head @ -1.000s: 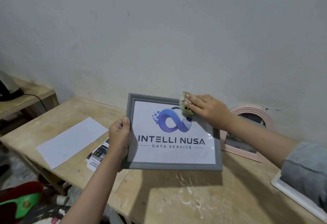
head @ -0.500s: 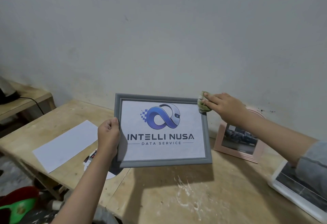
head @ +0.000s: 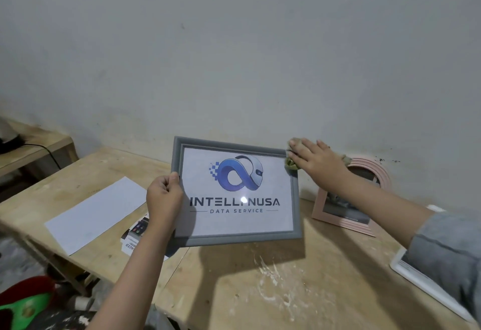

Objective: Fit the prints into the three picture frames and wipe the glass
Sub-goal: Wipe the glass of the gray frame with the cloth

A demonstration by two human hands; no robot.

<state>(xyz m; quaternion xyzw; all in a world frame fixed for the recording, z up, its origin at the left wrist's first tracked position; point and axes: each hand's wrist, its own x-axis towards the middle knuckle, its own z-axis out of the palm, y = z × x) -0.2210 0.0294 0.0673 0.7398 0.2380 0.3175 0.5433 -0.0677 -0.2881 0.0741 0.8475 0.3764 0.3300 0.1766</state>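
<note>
Above the wooden table [head: 260, 290], seen from the head camera, a grey picture frame [head: 235, 240] is held tilted up toward the viewer, its lower edge near the tabletop. Behind its glass sits a print [head: 238, 191] with a blue looped logo and the words INTELLI NUSA DATA SERVICE; a small bright glare spot lies on the lettering. The left hand [head: 164, 197] grips the frame's left edge, fingers curled round it and thumb on the front. The right hand [head: 318, 163] lies with fingers straight over a greenish cloth [head: 291, 164], pressing it against the frame's upper right corner. Just right of the grey frame, a pink frame [head: 348, 221] with an arched top leans against the wall [head: 234, 56], partly hidden by the right forearm. A white frame [head: 426, 285] lies flat at the table's right edge under the grey sleeve [head: 450, 254]. Left of the grey frame, a blank white sheet [head: 96, 212] lies on the table, and a printed photo [head: 135, 233] pokes out beside the left wrist.
</note>
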